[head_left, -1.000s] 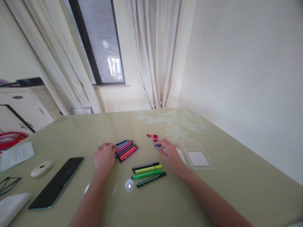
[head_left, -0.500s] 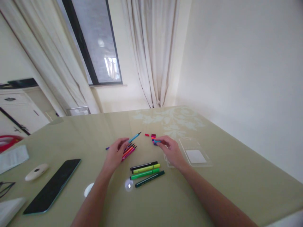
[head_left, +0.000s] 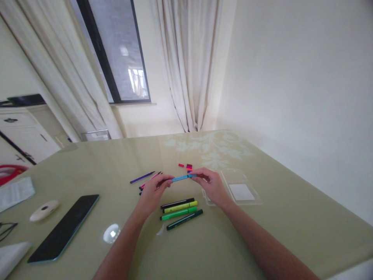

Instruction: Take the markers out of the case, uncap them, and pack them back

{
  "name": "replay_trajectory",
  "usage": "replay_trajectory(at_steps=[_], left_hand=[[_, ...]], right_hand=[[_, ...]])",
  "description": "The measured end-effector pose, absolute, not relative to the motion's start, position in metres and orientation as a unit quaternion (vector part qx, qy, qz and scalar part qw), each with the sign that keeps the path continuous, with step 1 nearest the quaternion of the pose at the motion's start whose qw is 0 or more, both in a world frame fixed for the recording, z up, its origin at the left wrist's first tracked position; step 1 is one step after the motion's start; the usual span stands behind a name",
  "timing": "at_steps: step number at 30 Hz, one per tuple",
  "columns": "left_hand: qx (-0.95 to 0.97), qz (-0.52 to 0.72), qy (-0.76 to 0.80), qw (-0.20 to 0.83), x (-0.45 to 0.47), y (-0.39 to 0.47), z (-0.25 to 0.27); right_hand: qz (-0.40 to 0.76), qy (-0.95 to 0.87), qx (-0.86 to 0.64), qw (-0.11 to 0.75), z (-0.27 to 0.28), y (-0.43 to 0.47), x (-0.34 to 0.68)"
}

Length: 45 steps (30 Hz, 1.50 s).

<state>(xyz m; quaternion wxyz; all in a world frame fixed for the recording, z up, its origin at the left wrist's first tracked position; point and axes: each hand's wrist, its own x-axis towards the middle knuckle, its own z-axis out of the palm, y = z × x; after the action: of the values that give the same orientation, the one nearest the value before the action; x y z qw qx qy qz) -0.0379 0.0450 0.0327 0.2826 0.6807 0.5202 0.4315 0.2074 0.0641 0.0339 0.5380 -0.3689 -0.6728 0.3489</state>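
Note:
Between my two hands lies a light blue felt-tip pen (head_left: 180, 178), nearly level above the table. My left hand (head_left: 154, 190) pinches its barrel. The fingers of my right hand (head_left: 208, 184) are closed on its blue cap (head_left: 191, 175), which meets the pen's tip end; how far it is pushed on I cannot tell. Beyond my right fingers sit several small red, orange and dark caps (head_left: 189, 167). Partly hidden by my left hand are uncapped pens, among them a purple pen (head_left: 142, 177). Nearer me lie capped pens: black, yellow-green, a green pen (head_left: 178, 214) and a dark green one.
Beside my right hand is a clear plastic case (head_left: 241, 192) with a white card. On the left lie a black phone (head_left: 65, 227), a white oval object (head_left: 44, 210) and a folded pale cloth or paper (head_left: 17, 193). A round shiny spot (head_left: 111, 233) shows near my left forearm.
My left hand has moved right with the blue pen, bringing its tip to the cap in my right hand. The pen has gone from slanted to nearly level. My right hand has barely moved.

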Motion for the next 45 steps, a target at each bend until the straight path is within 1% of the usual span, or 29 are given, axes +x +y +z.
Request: replay_trajectory(at_steps=[4, 7, 11, 15, 18, 21, 24, 26, 28, 31, 34, 36, 37, 39, 42, 44, 45], left_hand=[[0.673, 0.441, 0.511, 0.302, -0.035, 0.044, 0.030], [0.660, 0.447, 0.513, 0.318, -0.033, 0.043, 0.029], [0.654, 0.455, 0.518, 0.311, -0.032, 0.042, 0.031], [0.684, 0.411, 0.517, 0.310, -0.036, 0.042, 0.037], [0.715, 0.353, 0.536, 0.277, -0.042, 0.042, 0.039], [0.742, 0.299, 0.545, 0.251, -0.048, 0.041, 0.038], [0.761, 0.258, 0.526, 0.280, -0.052, 0.038, 0.037], [0.760, 0.246, 0.514, 0.312, -0.054, 0.037, 0.037], [0.757, 0.249, 0.511, 0.322, -0.057, 0.039, 0.037], [0.736, 0.292, 0.551, 0.263, -0.068, 0.045, 0.037], [0.651, 0.342, 0.665, 0.129, -0.087, 0.053, 0.032], [0.583, 0.322, 0.746, 0.025, -0.101, 0.055, 0.026], [0.553, 0.296, 0.779, -0.006, -0.107, 0.055, 0.023], [0.517, 0.241, 0.821, -0.021, -0.116, 0.054, 0.017], [0.508, 0.202, 0.837, -0.001, -0.121, 0.053, 0.012], [0.512, 0.224, 0.829, -0.004, -0.119, 0.055, 0.013], [0.516, 0.257, 0.817, 0.002, -0.116, 0.056, 0.015]], right_hand=[[0.338, -0.688, -0.382, 0.517, 0.036, 0.063, 0.212], [0.351, -0.687, -0.386, 0.506, 0.033, 0.064, 0.214], [0.369, -0.682, -0.386, 0.500, 0.028, 0.064, 0.214], [0.353, -0.716, -0.386, 0.462, 0.034, 0.065, 0.216], [0.287, -0.754, -0.410, 0.425, 0.037, 0.067, 0.221], [0.165, -0.789, -0.462, 0.370, 0.032, 0.070, 0.225], [0.063, -0.825, -0.488, 0.279, 0.022, 0.073, 0.226], [0.025, -0.841, -0.487, 0.233, 0.018, 0.073, 0.223], [0.008, -0.850, -0.484, 0.207, 0.017, 0.072, 0.220], [0.004, -0.852, -0.488, 0.192, 0.020, 0.071, 0.217], [0.007, -0.847, -0.500, 0.181, 0.022, 0.071, 0.216], [0.010, -0.842, -0.509, 0.176, 0.021, 0.072, 0.216], [0.013, -0.840, -0.513, 0.176, 0.021, 0.072, 0.216], [0.026, -0.837, -0.517, 0.178, 0.019, 0.072, 0.215], [0.054, -0.831, -0.522, 0.185, 0.019, 0.071, 0.213], [0.072, -0.828, -0.516, 0.206, 0.019, 0.071, 0.212], [0.082, -0.824, -0.513, 0.227, 0.020, 0.070, 0.212]])
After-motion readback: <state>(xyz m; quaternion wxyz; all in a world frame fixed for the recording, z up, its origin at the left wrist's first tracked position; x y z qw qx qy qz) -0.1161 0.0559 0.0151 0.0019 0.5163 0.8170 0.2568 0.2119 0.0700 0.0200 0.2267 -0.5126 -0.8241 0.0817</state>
